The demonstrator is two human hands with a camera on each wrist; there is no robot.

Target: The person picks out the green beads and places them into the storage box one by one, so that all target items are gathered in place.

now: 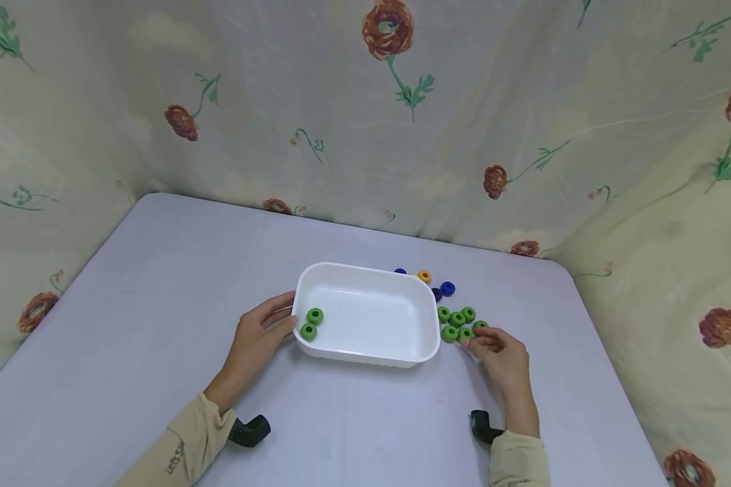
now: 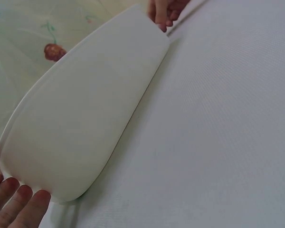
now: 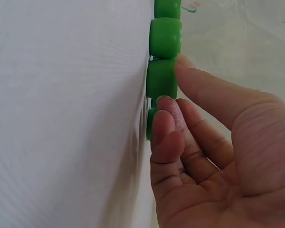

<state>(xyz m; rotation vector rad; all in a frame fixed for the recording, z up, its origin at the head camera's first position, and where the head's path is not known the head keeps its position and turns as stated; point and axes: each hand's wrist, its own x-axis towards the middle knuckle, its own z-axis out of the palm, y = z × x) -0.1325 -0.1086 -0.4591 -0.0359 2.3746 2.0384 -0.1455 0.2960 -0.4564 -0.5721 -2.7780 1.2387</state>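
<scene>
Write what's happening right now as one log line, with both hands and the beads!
Left hand: touching white tray | Right hand: at green beads beside tray, grip unclear | Inside tray: two green beads

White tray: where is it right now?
In the head view, the white tray is near centre, between the left hand at its left end and several green rings beside its right end.

1. Your left arm (image 1: pixel 189 433) slants forward and inward across the view.
2. There's your left hand (image 1: pixel 257 343), fingers nearly straight, thumb set apart.
3. Your right arm (image 1: pixel 520 409) points nearly straight ahead.
4. And here's your right hand (image 1: pixel 502 353): fingers bent, thumb extended, tips apart.
</scene>
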